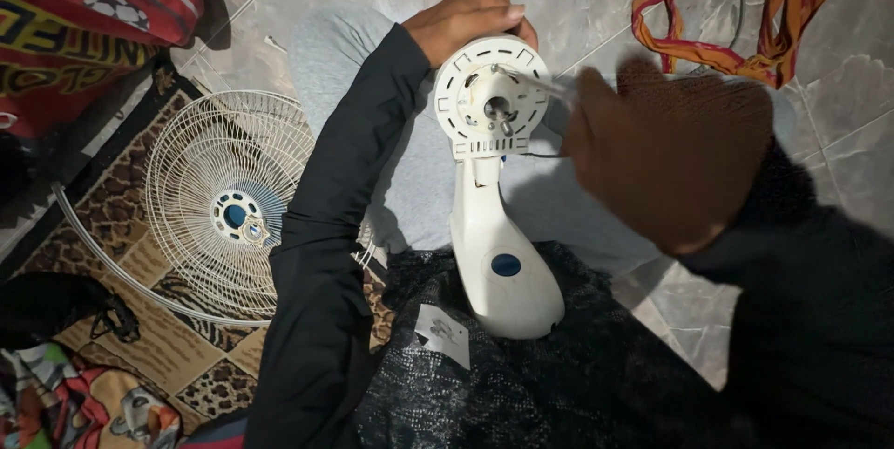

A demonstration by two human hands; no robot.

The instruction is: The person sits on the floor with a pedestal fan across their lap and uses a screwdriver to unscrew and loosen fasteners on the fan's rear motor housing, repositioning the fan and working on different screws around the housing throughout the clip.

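The person sits on a grey tiled floor [596, 2] with a white fan body [498, 253] standing on their lap. The round motor end [491, 100] of the fan body points up, with a small hole in its middle. The left hand [470, 20] curls over the top rim of that round end and grips it from behind. The right hand [670, 156] is close to the camera and blurry. It is closed around a thin tool [540, 84], and the tip of the tool touches the round end near its middle. Both arms are in black sleeves.

A white wire fan guard [233, 197] lies flat on a spotted rug [158, 337] near the left edge of the floor, just beside the left arm. A red and orange cloth strip [736, 48] lies on the tiles near the top right corner. A red bag [84, 20] sits in the top left corner.
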